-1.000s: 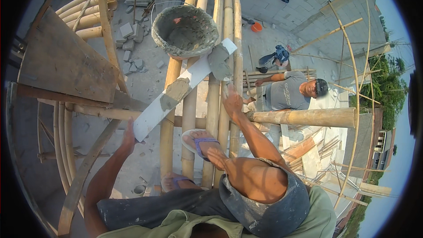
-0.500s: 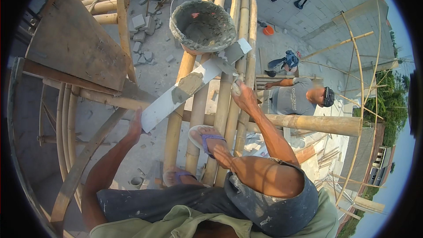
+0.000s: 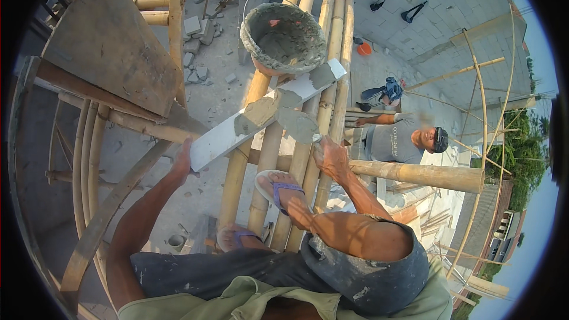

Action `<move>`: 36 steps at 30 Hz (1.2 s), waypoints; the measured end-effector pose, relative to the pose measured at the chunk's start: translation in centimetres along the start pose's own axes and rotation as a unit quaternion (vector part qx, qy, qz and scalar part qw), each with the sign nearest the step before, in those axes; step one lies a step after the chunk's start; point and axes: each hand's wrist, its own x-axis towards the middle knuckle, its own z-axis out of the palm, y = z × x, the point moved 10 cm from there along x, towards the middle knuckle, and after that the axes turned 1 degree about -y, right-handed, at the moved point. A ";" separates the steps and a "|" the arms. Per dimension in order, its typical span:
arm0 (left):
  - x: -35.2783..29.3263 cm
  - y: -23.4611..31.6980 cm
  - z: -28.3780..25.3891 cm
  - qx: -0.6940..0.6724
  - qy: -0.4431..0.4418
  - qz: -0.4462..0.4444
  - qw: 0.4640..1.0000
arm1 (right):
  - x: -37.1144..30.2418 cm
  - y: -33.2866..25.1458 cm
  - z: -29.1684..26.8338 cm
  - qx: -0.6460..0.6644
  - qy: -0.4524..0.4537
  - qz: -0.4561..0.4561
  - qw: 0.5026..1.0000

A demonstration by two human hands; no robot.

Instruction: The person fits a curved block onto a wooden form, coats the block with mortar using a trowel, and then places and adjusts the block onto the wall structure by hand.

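Beyond the white board [image 3: 218,146], a bucket [image 3: 253,48] blocks; its left is open.

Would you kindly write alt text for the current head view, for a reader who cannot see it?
A person's right hand holds a loaded trowel at the edge of a white board smeared with mortar, while the left hand rests against the board's near end. Beyond it, a caked bucket stands on bamboo poles; a co-worker is at right.

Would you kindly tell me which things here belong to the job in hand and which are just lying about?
In use: white board against the left hand, trowel in the right hand, mortar bucket.

Apparently lying about: grey block pieces, blue cloth, small orange container.
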 end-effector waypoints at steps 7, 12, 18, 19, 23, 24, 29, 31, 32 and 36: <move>0.0 0.3 0.2 -0.023 -0.019 0.002 1.000 | 4.7 -3.6 1.1 -0.135 0.028 -0.060 0.989; 0.3 0.1 0.0 -0.008 -0.004 -0.001 1.000 | 6.5 5.0 -2.0 -0.176 0.068 0.062 0.980; 0.1 0.5 0.9 -0.015 -0.028 -0.001 0.999 | 7.7 10.9 -2.9 -0.139 0.106 0.114 0.978; 0.0 0.5 0.9 -0.013 -0.031 0.001 0.999 | 7.9 11.8 -3.0 -0.126 0.117 0.126 0.977; 0.1 0.6 1.2 -0.024 -0.024 -0.011 0.999 | 8.8 15.6 -3.4 -0.094 0.118 0.187 0.971; -0.1 0.5 1.0 -0.022 -0.019 -0.013 0.999 | 8.9 16.3 -3.7 -0.080 0.126 0.218 0.964; -0.9 0.5 0.0 -0.026 -0.008 -0.004 1.000 | 10.4 16.2 -3.3 -0.005 0.085 0.291 0.953; -0.7 0.9 0.8 -0.025 -0.012 -0.006 1.000 | 10.7 17.1 -2.5 0.030 0.081 0.246 0.965; -0.5 1.5 1.3 -0.029 -0.026 -0.005 0.999 | 10.4 18.5 -2.3 0.025 0.085 0.251 0.964; -0.6 1.9 1.1 -0.034 -0.019 -0.004 0.999 | 9.1 19.8 -1.4 0.007 0.084 0.259 0.962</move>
